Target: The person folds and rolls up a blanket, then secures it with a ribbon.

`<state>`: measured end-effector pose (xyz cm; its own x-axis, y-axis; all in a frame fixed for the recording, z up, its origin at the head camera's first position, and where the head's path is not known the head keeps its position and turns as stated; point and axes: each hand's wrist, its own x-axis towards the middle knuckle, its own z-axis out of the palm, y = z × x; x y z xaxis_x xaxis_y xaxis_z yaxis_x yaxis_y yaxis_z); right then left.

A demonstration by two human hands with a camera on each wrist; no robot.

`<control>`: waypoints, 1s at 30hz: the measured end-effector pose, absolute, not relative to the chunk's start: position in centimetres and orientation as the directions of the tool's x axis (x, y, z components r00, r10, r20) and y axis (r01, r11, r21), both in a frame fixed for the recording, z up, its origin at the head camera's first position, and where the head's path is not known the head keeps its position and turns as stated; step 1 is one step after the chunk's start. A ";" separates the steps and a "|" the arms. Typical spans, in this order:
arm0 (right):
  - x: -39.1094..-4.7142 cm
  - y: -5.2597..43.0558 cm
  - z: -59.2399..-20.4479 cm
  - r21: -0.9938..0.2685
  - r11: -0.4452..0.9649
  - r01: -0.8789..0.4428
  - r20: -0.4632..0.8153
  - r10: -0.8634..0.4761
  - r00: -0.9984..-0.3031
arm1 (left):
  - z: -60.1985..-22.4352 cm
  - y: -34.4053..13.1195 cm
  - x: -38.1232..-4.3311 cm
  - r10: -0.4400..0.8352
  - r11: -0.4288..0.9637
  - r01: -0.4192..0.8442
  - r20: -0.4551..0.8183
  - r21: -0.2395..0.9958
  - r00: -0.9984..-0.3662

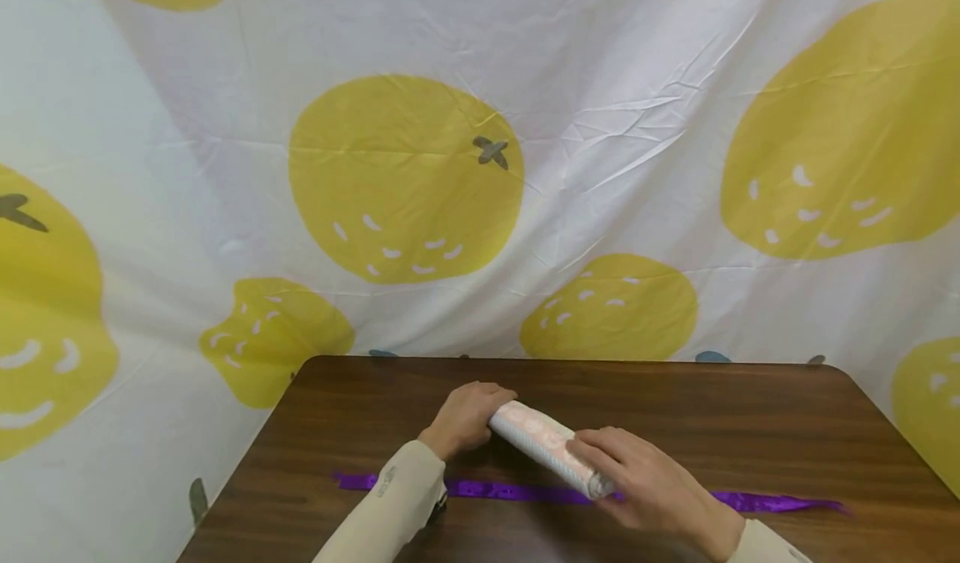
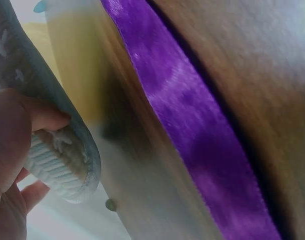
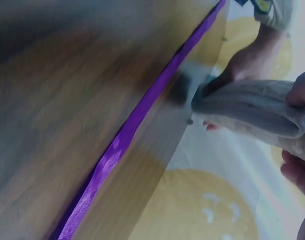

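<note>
Rolled towel (image 1: 543, 439), held aslant between two hands, apparently just above the tabletop (image 1: 360, 421). The left hand (image 1: 468, 419) pinches its far end and the right hand (image 1: 654, 481) pinches its near end, with thumb and fingers on opposite sides; this double hold probably keeps the roll tight and level. A purple ribbon (image 1: 521, 492) lies lengthwise across the tabletop, the near end overlapping it in the head view, presumably stretched out to keep its run accessible. Behind hangs a lemon-printed sheet (image 1: 405, 188).
</note>
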<state>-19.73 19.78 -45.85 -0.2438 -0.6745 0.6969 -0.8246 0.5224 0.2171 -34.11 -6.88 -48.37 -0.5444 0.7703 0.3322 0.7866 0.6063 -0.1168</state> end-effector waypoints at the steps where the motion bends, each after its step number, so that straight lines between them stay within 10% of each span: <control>1: -19.6 19.6 -45.8 0.224 0.511 -0.830 0.702 -0.675 -0.227 | -48.3 -6.8 -34.0 0.777 0.599 0.791 0.330 -0.123 -0.536; 6: -18.9 19.0 -45.4 0.250 0.444 -0.860 0.715 -0.684 -0.145 | -47.9 -6.2 -33.6 0.800 0.569 0.808 0.331 -0.153 -0.500; 16: -16.1 18.4 -44.9 0.232 0.475 -0.849 0.584 -0.766 -0.268 | -47.8 -4.8 -33.3 0.840 0.514 0.826 0.330 -0.231 -0.430; 30: -15.0 16.2 -46.7 0.463 0.407 -0.787 0.538 -0.835 -0.116 | -48.1 -2.1 -32.1 0.911 0.413 0.822 0.194 -0.393 -0.365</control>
<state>-15.00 16.21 -46.68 -0.1159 -0.8352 0.5376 -0.7874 0.4072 0.4628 -32.06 -2.09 -48.13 -0.3646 0.9107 0.1939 0.8217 0.4127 -0.3930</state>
